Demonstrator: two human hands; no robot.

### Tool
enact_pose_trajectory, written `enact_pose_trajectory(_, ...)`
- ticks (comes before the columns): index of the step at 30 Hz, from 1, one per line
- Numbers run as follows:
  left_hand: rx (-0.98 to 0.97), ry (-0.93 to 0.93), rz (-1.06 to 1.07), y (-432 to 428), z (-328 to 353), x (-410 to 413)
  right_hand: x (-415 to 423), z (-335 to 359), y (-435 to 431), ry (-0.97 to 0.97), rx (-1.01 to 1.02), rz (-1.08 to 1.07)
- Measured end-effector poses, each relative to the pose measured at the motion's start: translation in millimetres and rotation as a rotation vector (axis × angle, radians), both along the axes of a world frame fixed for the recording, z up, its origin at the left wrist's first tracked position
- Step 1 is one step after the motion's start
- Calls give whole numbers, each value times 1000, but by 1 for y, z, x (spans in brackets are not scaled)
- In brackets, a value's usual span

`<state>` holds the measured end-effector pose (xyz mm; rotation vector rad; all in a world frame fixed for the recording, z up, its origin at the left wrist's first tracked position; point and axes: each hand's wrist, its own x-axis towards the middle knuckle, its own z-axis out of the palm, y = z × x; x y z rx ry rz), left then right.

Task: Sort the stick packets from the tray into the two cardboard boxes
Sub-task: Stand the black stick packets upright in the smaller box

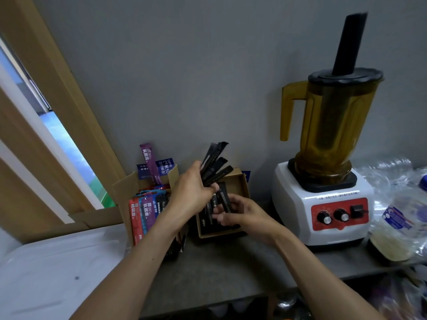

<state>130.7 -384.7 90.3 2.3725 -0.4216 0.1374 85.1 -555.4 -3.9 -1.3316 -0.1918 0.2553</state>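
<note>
Mid-sort on the black sticks. My left hand (191,192) has its grip clamped on a fan of black packets (213,168) above the right box (240,181). My right hand (240,214) pinches 1 packet inside it. Colored ones sit in the left box (121,189). Next: feed the fan down flat.

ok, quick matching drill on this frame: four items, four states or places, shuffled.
Items:
1. left hand
2. right hand
3. left cardboard box
4. blender

States/places:
A. holds coloured packets standing upright
B. grips a fan of black stick packets
C. stands right of both boxes
D. fingers on black packets in the right cardboard box

Pairs: 1-B, 2-D, 3-A, 4-C
</note>
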Motion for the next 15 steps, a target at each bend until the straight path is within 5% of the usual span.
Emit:
enact_pose_trajectory(4, -19, -34, 56, 7, 10, 7, -3, -11, -5, 11, 20, -162)
enact_pose_trajectory(15, -27, 0, 73, 6, 8, 10, -11, -6, -8, 151, 92, -148)
